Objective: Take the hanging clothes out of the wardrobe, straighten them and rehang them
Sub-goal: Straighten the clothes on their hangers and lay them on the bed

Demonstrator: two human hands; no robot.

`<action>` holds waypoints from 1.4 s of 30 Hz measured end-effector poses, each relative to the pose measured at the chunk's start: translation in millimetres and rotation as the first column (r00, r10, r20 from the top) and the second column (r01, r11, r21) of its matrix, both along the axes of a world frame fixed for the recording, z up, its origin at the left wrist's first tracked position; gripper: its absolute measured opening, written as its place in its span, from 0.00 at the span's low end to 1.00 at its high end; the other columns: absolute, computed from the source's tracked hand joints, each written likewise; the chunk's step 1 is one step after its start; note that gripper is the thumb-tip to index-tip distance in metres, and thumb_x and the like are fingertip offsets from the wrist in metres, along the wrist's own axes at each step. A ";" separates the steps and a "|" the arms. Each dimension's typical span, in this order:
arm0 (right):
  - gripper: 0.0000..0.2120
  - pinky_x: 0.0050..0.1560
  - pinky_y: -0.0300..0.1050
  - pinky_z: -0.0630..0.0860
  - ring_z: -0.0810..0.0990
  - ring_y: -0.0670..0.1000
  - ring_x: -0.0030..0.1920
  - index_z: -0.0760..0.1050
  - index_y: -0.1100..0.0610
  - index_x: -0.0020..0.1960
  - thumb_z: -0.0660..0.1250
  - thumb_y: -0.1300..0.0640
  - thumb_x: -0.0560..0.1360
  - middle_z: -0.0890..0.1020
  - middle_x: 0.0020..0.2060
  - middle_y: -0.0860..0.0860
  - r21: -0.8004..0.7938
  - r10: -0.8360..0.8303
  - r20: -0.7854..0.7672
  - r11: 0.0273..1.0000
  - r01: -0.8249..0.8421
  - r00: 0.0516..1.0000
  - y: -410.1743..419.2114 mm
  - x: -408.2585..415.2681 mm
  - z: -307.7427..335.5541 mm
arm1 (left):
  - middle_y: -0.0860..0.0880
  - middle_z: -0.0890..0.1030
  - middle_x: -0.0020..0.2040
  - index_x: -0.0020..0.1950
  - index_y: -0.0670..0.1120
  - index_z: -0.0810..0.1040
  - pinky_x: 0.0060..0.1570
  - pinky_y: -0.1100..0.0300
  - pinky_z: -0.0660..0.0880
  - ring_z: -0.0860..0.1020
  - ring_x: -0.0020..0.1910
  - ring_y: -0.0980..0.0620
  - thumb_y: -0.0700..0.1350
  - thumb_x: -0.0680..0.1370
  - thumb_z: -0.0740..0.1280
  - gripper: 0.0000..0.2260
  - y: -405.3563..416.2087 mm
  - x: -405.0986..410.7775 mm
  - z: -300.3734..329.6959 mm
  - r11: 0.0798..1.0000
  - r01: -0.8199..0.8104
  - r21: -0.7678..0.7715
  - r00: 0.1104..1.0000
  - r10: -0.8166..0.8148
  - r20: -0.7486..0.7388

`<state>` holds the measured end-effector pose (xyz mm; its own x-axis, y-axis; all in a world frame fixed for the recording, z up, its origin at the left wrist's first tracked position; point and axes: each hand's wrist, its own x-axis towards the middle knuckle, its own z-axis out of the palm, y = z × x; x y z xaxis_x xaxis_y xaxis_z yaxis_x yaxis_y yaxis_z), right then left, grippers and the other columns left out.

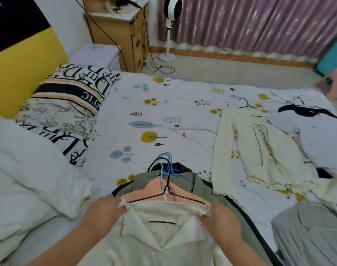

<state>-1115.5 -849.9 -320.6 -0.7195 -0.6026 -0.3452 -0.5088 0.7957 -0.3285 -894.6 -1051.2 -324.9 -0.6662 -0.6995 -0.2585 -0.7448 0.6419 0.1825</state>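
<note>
A: What lies at the head of the bed (183,104)?

B: A pillow (67,104) printed with black lettering and flowers, against a yellow headboard (19,70). A plain white pillow (25,169) sits nearer, at the left.

A: And the cover?

B: White, with small trees and leaves in yellow and blue.

A: Beyond the bed?

B: A wooden nightstand (117,31) in the corner, black cables trailing down it. Just right of it stands a white fan (171,8) on a pole, before purple curtains (259,22).

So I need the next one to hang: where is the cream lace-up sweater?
Head view, right side: cream lace-up sweater lies flat on the bed, beside the hanger pile.
</note>
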 end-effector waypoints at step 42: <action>0.07 0.35 0.48 0.57 0.67 0.54 0.40 0.71 0.56 0.41 0.60 0.61 0.78 0.73 0.38 0.53 -0.564 -0.519 -0.535 0.807 0.175 0.667 524.3 8.7 427.2 | 0.50 0.67 0.28 0.29 0.47 0.61 0.33 0.55 0.56 0.67 0.35 0.45 0.51 0.74 0.69 0.21 410.0 -100.1 404.3 0.860 0.269 -0.434 0.599 -0.503 -0.623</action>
<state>-1106.9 -325.5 106.7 -0.8354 -0.2105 0.5077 -0.4376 0.8137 -0.3827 -994.7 -641.2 79.4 -0.7825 -0.2903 0.5509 -0.1358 0.9429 0.3040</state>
